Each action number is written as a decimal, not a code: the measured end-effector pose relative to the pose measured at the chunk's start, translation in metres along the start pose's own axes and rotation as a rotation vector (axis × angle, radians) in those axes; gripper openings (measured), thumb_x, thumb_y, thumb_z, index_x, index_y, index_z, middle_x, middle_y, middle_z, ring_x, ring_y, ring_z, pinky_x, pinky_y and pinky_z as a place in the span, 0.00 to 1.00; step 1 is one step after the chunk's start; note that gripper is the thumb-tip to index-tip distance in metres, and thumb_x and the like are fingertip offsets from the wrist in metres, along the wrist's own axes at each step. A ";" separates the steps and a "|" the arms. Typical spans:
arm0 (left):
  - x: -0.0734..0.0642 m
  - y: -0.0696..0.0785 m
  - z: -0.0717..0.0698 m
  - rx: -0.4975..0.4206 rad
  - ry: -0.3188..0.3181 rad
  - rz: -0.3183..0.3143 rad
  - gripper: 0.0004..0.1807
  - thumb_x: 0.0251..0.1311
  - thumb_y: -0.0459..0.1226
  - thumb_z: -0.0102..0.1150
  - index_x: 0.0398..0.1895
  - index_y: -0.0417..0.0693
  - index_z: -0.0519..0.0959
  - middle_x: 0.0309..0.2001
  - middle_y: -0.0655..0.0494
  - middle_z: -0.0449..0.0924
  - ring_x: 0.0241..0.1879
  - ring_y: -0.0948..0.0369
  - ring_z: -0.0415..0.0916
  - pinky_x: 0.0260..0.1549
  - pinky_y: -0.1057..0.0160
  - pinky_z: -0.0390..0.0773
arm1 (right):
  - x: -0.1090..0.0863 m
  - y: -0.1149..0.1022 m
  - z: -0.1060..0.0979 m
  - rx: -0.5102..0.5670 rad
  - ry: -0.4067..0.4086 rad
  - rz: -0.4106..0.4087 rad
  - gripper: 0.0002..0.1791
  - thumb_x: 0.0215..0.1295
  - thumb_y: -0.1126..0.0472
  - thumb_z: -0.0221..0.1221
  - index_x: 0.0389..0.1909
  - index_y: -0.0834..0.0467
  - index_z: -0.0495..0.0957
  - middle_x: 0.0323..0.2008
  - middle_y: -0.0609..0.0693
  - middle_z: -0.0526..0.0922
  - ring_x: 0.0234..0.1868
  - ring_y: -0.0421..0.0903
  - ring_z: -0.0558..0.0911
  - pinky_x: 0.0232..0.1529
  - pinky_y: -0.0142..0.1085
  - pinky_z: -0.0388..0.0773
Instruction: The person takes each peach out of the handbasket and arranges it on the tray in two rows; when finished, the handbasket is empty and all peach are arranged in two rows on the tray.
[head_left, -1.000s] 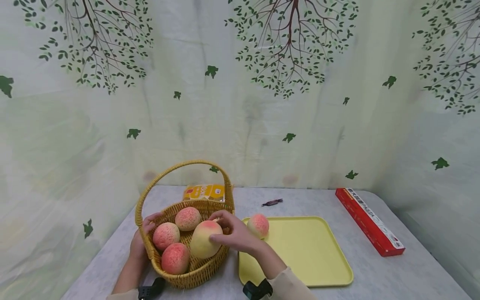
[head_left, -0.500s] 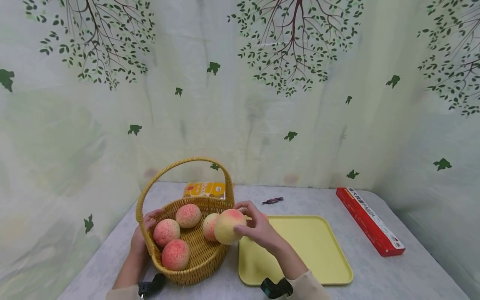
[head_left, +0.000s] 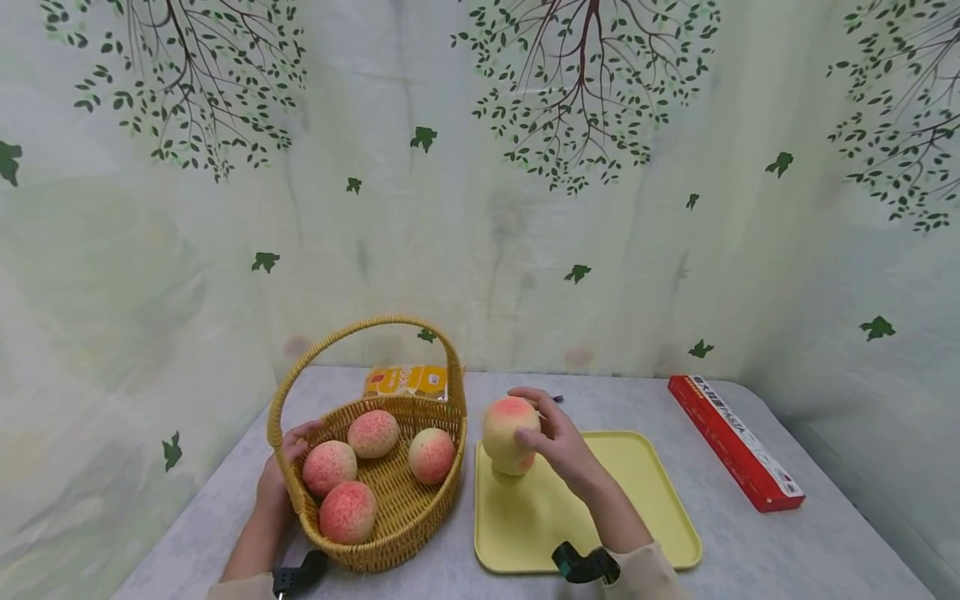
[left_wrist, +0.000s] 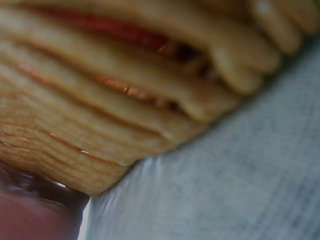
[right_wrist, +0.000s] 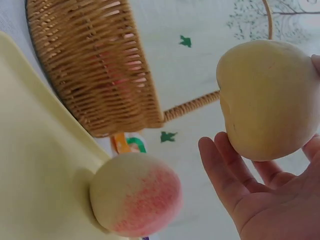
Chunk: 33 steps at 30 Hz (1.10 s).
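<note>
My right hand (head_left: 561, 443) holds a yellow peach with a pink top (head_left: 504, 429) between thumb and fingers, above the yellow tray (head_left: 607, 508). Below it, mostly hidden in the head view, a pink-and-cream peach (right_wrist: 137, 195) rests at the tray's far left corner, as the right wrist view shows. On the left, my left hand (head_left: 272, 485) grips the side of a wicker basket (head_left: 420, 529), fingers over its rim and partly behind the handle. Several pink peaches (head_left: 348, 512) lie inside the basket. Only blurred wickerwork and a bit of hand show in the left wrist view.
An orange-yellow packet (head_left: 408, 381) lies behind the basket. A small dark wrapped candy (head_left: 558, 399) is mostly hidden behind my right hand. The long red pasta box (head_left: 735, 442) sits at the table's right. A leaf-printed curtain (head_left: 480, 208) stands behind the table.
My right hand has lifted the yellow peach out of the basket and carried it right, over the tray. This uncovers another peach at the basket's right side. My left hand stays on the basket.
</note>
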<state>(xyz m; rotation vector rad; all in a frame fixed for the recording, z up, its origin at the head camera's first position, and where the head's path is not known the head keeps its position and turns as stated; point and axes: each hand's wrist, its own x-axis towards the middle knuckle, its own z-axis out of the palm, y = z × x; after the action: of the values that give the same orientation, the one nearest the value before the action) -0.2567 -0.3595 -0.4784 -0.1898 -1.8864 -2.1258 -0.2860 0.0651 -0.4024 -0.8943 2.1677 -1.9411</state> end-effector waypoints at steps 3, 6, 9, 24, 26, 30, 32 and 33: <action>-0.001 -0.001 0.001 -0.012 -0.011 -0.007 0.19 0.78 0.38 0.32 0.64 0.48 0.69 0.55 0.71 0.77 0.54 0.73 0.74 0.51 0.76 0.72 | -0.003 0.001 -0.009 -0.009 0.018 -0.022 0.28 0.72 0.56 0.55 0.71 0.50 0.63 0.62 0.57 0.71 0.55 0.49 0.79 0.58 0.45 0.73; -0.001 -0.002 0.002 0.022 0.007 -0.003 0.20 0.78 0.39 0.33 0.64 0.46 0.69 0.55 0.72 0.76 0.55 0.74 0.73 0.51 0.77 0.71 | -0.004 0.003 -0.017 -0.013 0.032 -0.041 0.28 0.73 0.57 0.54 0.71 0.52 0.62 0.61 0.56 0.72 0.55 0.47 0.78 0.59 0.47 0.71; -0.001 -0.002 0.002 0.039 0.014 -0.007 0.21 0.78 0.40 0.32 0.66 0.44 0.68 0.55 0.73 0.75 0.55 0.74 0.72 0.51 0.77 0.70 | -0.004 0.005 -0.024 -0.014 0.040 -0.039 0.27 0.73 0.57 0.52 0.72 0.52 0.62 0.61 0.55 0.73 0.55 0.46 0.78 0.59 0.47 0.71; -0.001 0.000 0.003 -0.045 -0.027 0.032 0.20 0.78 0.36 0.32 0.63 0.48 0.71 0.54 0.69 0.78 0.54 0.71 0.75 0.50 0.74 0.73 | -0.008 0.016 -0.051 -0.036 0.110 0.007 0.26 0.73 0.57 0.54 0.70 0.51 0.65 0.60 0.52 0.75 0.56 0.46 0.76 0.61 0.47 0.68; -0.001 0.000 0.003 -0.013 -0.008 0.002 0.20 0.78 0.38 0.32 0.64 0.47 0.70 0.54 0.69 0.77 0.54 0.71 0.75 0.50 0.75 0.73 | -0.010 0.018 -0.054 -0.056 0.121 0.022 0.26 0.72 0.56 0.55 0.70 0.51 0.66 0.61 0.54 0.75 0.58 0.48 0.76 0.61 0.47 0.67; 0.000 0.000 0.003 0.037 0.015 -0.039 0.21 0.78 0.40 0.32 0.66 0.43 0.66 0.55 0.71 0.76 0.54 0.72 0.73 0.50 0.75 0.73 | -0.011 0.025 -0.061 -0.107 0.144 0.058 0.27 0.70 0.55 0.58 0.68 0.49 0.67 0.62 0.57 0.75 0.58 0.51 0.75 0.59 0.44 0.69; 0.001 0.001 0.003 0.053 0.018 -0.047 0.22 0.78 0.40 0.31 0.67 0.41 0.65 0.55 0.71 0.75 0.55 0.72 0.73 0.50 0.75 0.72 | -0.011 0.028 -0.064 -0.136 0.155 0.075 0.28 0.68 0.55 0.61 0.67 0.49 0.68 0.62 0.58 0.75 0.58 0.52 0.75 0.57 0.43 0.71; 0.001 0.001 0.004 0.055 0.019 -0.049 0.22 0.78 0.40 0.31 0.68 0.41 0.65 0.55 0.71 0.75 0.55 0.72 0.73 0.50 0.75 0.72 | -0.011 0.030 -0.065 -0.153 0.160 0.085 0.28 0.67 0.55 0.62 0.67 0.49 0.68 0.61 0.58 0.76 0.57 0.52 0.75 0.55 0.42 0.72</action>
<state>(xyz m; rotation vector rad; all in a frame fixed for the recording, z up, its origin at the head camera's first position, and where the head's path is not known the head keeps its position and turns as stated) -0.2575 -0.3561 -0.4769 -0.1122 -1.9551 -2.0970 -0.3163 0.1282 -0.4218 -0.6739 2.4282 -1.8884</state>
